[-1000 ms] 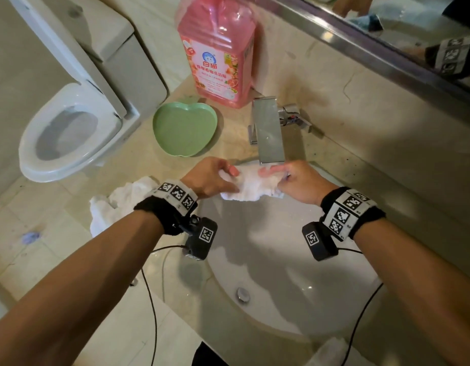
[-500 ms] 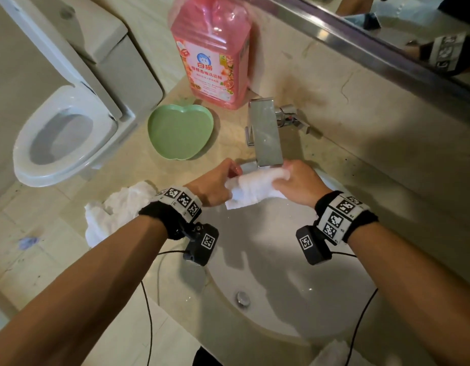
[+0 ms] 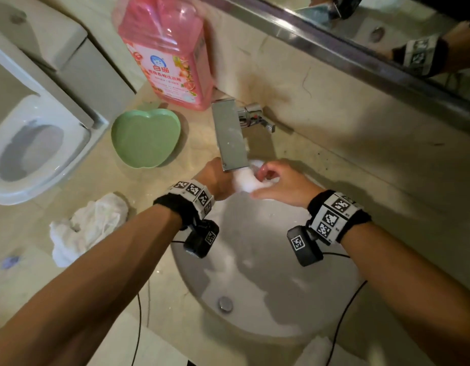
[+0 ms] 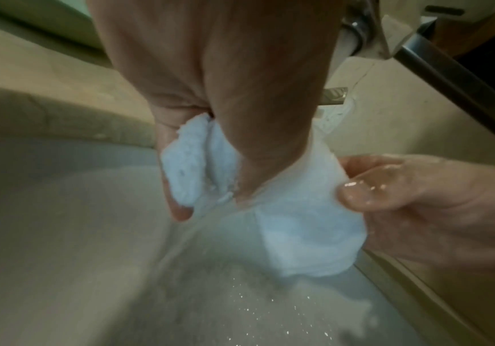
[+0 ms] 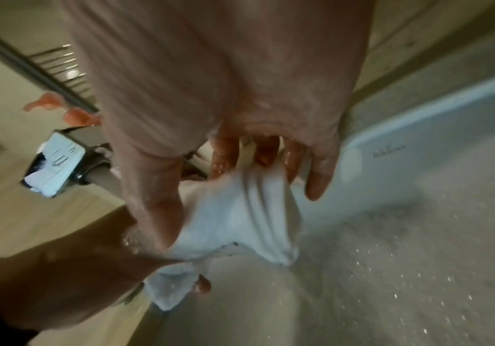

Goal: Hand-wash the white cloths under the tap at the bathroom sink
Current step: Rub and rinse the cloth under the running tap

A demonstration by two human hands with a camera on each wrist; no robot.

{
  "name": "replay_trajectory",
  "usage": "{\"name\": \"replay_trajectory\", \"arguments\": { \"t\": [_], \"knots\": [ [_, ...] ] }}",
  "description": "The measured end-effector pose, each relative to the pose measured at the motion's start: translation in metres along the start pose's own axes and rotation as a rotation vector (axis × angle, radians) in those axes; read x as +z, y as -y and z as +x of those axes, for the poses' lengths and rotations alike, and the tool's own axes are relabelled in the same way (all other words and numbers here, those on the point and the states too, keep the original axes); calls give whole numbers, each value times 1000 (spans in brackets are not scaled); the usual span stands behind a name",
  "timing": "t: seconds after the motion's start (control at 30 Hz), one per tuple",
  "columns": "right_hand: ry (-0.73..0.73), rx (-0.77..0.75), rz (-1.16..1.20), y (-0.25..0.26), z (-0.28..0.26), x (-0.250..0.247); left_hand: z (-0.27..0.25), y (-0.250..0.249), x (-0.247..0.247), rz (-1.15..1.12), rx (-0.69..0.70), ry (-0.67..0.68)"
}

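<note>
Both hands hold one small wet white terry cloth (image 3: 244, 182) at the far rim of the round white ceramic sink basin (image 3: 257, 291), directly under the flat rectangular chrome tap spout (image 3: 230, 136). The left hand (image 3: 215, 179) grips the cloth's left end, its fingers (image 4: 178, 206) curled round a bunched fold, as the left wrist view shows. The right hand (image 3: 282, 184) pinches the right end between thumb and curled fingers (image 5: 318, 178); its skin glistens with water. The cloth stretches between the two hands, touching both, and hangs over the basin wall. Droplets speckle the basin floor in both wrist views, and a metal drain plug (image 3: 225, 304) sits at the near side of the bowl.

On the beige marble tabletop (image 3: 191, 154), left of the sink, lies a second crumpled white cloth (image 3: 86, 228), well apart from the hands. Farther back, a pale green apple-shaped plastic dish (image 3: 146, 138) stands just left of the tap, and a large pink translucent bottle of detergent (image 3: 166, 51) stands against the far wall behind the dish. A white toilet with a raised lid (image 3: 36, 143) is at the far left. Another bit of white cloth (image 3: 317, 350) shows at the near edge, right of centre.
</note>
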State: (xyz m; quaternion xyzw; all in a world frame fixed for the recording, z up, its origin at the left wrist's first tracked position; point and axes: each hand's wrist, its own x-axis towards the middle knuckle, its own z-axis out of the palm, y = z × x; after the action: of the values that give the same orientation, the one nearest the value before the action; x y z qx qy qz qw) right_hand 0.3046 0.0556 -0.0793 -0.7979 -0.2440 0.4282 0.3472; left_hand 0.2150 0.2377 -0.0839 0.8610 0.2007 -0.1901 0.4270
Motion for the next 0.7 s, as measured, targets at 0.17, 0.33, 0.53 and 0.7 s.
{"name": "replay_trajectory", "arguments": {
  "t": [0.17,0.33,0.53,0.7],
  "knots": [
    [112,119,310,8,9,24,-9,7,-4,112,7,-107],
    [40,90,80,22,26,42,-22,4,-14,351,214,-89],
    [-26,-108,-441,29,32,46,-26,-5,-9,523,-45,-111],
    [-114,-161,-682,23,29,38,-17,-15,3,287,-129,-16]
  ]
}}
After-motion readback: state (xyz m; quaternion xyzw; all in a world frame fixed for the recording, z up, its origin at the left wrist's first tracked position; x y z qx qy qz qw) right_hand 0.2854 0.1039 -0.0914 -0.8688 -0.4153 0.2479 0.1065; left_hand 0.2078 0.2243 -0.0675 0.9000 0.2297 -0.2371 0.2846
